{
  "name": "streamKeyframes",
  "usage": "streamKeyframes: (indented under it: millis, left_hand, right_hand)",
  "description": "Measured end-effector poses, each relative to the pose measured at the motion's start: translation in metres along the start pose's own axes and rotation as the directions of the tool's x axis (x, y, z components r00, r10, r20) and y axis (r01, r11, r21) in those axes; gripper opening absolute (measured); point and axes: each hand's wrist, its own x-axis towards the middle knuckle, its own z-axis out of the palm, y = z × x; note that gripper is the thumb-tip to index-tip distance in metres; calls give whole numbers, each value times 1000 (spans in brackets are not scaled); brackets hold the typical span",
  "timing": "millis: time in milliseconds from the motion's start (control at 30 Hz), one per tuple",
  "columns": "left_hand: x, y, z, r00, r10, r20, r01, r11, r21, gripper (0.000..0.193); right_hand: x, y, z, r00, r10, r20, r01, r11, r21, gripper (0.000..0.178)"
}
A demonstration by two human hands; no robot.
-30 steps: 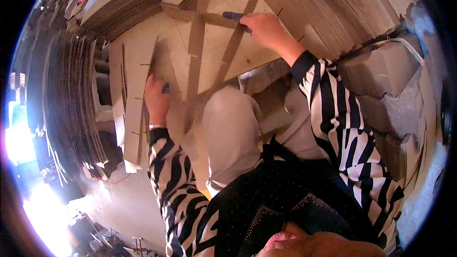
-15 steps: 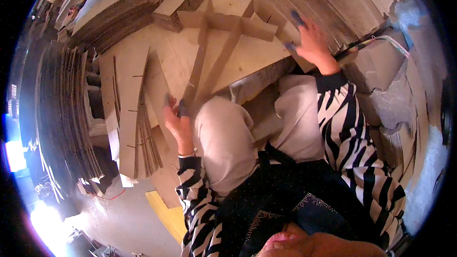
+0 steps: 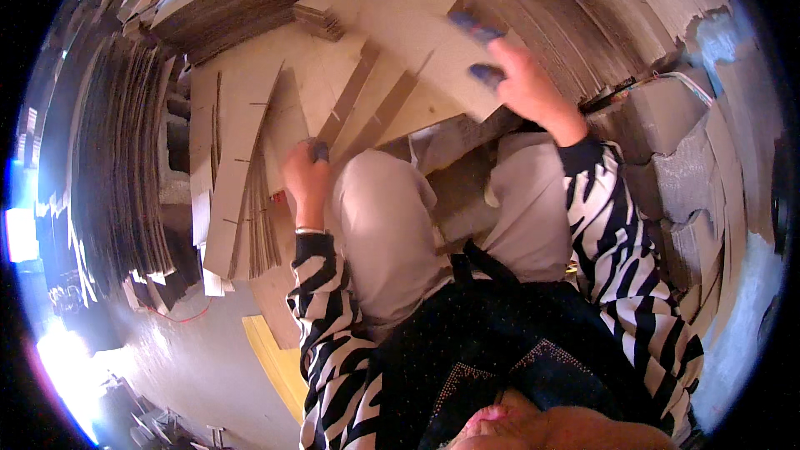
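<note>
My left hand [image 3: 307, 177] is closed at the near end of a long slotted cardboard strip [image 3: 350, 92], its dark-tipped fingers curled in. A second cardboard strip [image 3: 392, 108] slants beside it over the pale wooden board [image 3: 310, 50]. My right hand [image 3: 529, 87] is raised over the board's right side, thumb and fingers apart, with dark blue coverings on the fingertips. It is smeared by motion. A pale blurred shape, perhaps a moving cardboard strip, crosses the board left of that hand; whether the hand touches it is unclear.
Slotted cardboard pieces [image 3: 237, 192] stand fanned by my left hand. Stacks of cardboard lie at the far left [image 3: 237, 4], along the left [image 3: 117, 158] and at the right [image 3: 575, 21]. My knees [image 3: 387, 217] are against the board's near edge. Yellow strips [image 3: 275, 367] lie on the floor.
My left hand has moved slightly up and closed from a spread pose. My right hand has swung left. The cross strip that lay over the two long strips no longer shows clearly there.
</note>
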Motion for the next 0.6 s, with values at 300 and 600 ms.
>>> streamKeyframes:
  millis: [300,600]
  left_hand:
    - [29,0,3,990,-109,86,78,948,308,15]
    - [63,-5,27,995,-80,63,55,943,329,19]
  right_hand:
    - [25,-14,97,970,-96,221,63,986,155,34]
    - [22,-46,62,936,-113,332,189,960,-205,28]
